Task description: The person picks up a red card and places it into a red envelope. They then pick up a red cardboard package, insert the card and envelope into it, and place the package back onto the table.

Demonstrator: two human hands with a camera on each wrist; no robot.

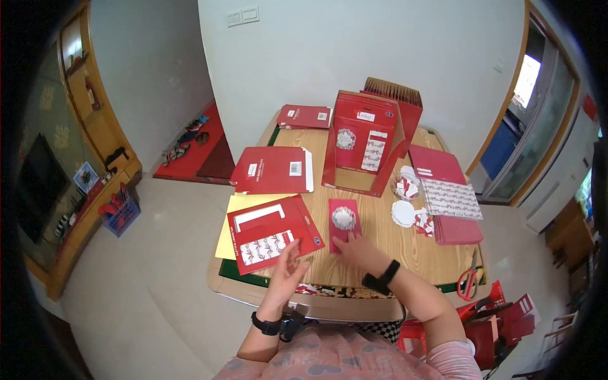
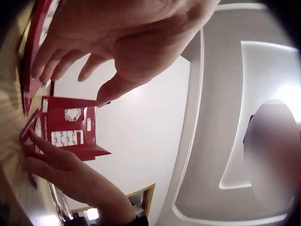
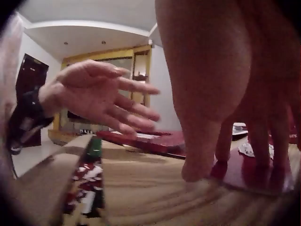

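Observation:
A narrow red card with a white scalloped round on it lies flat on the wooden table. My right hand reaches down to its near end; in the right wrist view the fingers point down onto the card, fairly straight, with the thumb beside it. My left hand is raised by the near right corner of a red package sleeve, fingers spread and holding nothing. That sleeve has a white-edged cutout and a patterned white panel.
Yellow paper lies under the sleeve, and more red sleeves lie behind. A red display box stands at the back. To the right are a bowl of scraps, a white doily, patterned paper and red-handled scissors.

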